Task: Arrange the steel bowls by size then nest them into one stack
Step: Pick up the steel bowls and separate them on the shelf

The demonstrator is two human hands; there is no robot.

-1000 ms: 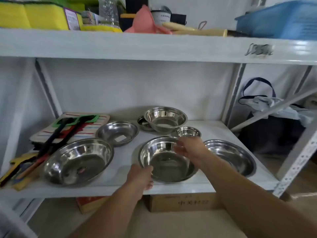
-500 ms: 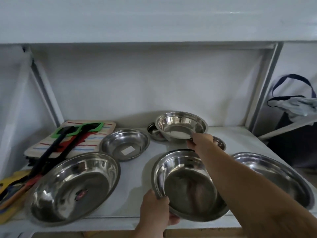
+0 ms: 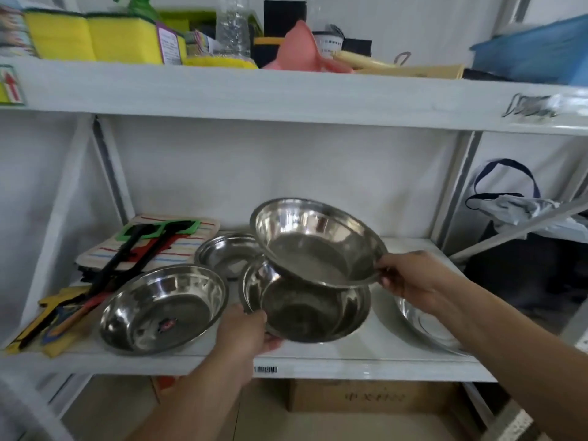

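My right hand (image 3: 413,278) grips the right rim of a medium steel bowl (image 3: 315,241), held tilted in the air above a larger steel bowl (image 3: 305,305). My left hand (image 3: 245,332) holds that larger bowl by its front-left rim on the white shelf (image 3: 350,358). A wide steel bowl (image 3: 164,308) rests at the front left. Behind it sits a shallow small bowl (image 3: 227,254). At the right, my right forearm hides most of another wide bowl (image 3: 423,326). The smallest bowls are hidden behind the raised one.
A striped mat with black, green and red utensils (image 3: 143,246) lies at the shelf's left. The upper shelf (image 3: 286,93) hangs close overhead, holding sponges and a pink item. A cardboard box (image 3: 375,396) sits below. A bag (image 3: 509,205) hangs right.
My right hand has lifted the medium bowl from the back of the shelf and brought it forward over the larger bowl. My left hand stays on the larger bowl's rim.
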